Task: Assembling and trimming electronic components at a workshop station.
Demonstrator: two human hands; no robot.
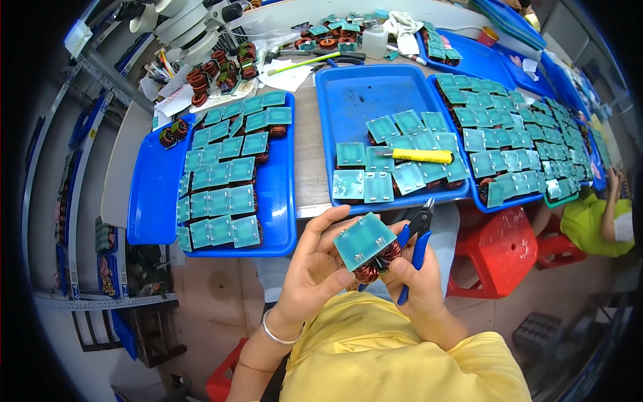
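Just in front of my body, my left hand [311,264] is closed around a toroidal coil [368,268] of copper wire topped by a square green board [365,240]. The board faces up, tilted, and small bright pins show on it. A pair of side cutters [420,244] with blue handles rests in my right hand [422,278]. Their black jaws point up and away from me, beside the board. My right thumb also presses against the coil's side. Some of my right fingers are hidden behind the coil and the handles.
Blue trays [288,221] on the left, ahead [362,87] and right hold rows of board-topped coils. A yellow utility knife [422,155] lies on the boards ahead. Loose coils [224,70] and a microscope stand at the back left. Red stools [492,251] and another person sit at right.
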